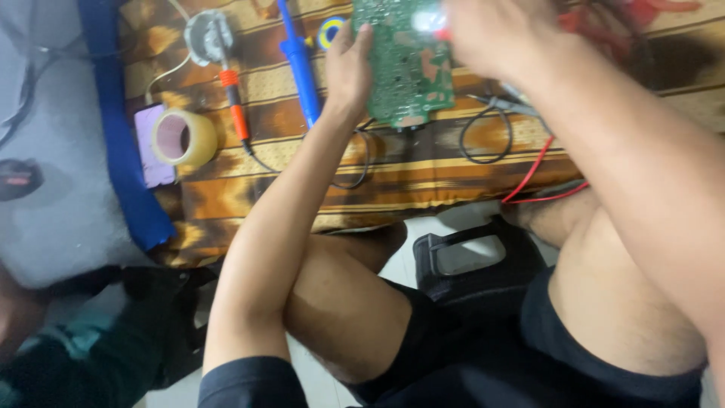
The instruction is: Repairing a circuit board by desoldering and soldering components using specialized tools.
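A green circuit board lies on a brown and gold patterned cloth at the top of the view. My left hand grips the board's left edge, thumb and fingers on it. My right hand is over the board's upper right corner, blurred, holding something small with a red tip; what it is cannot be told. Red and black probe wires trail from under my right arm.
A blue-handled tool lies left of the board. An orange-handled soldering iron, a roll of tape and a grey stand lie further left. A blue strip edges the cloth. My bare knees fill the foreground.
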